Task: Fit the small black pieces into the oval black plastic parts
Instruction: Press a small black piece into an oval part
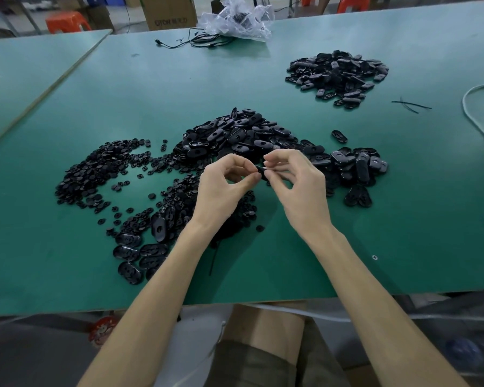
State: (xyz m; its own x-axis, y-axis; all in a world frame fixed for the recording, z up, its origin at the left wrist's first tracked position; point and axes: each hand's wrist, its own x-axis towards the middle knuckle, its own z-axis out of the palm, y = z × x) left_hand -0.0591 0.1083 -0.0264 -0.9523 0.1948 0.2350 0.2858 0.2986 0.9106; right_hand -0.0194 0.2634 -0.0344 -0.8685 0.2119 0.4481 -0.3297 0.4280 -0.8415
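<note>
Slim bare forearms (162, 289) end in a bare left hand (221, 191) and right hand (299, 194), above olive-drab legwear (252, 361) (shorts, seemingly).

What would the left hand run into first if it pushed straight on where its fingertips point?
The left hand points rightward at the black part that both hands pinch, so it meets that at once. Just beyond, it would likely meet fingertips of the right hand, though depth is unclear.

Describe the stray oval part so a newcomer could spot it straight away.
Start at the green table, then find the big pile of oval parts at its middle. Just off the pile's right edge lies the stray oval, alone on bare green, touching nothing.
</note>
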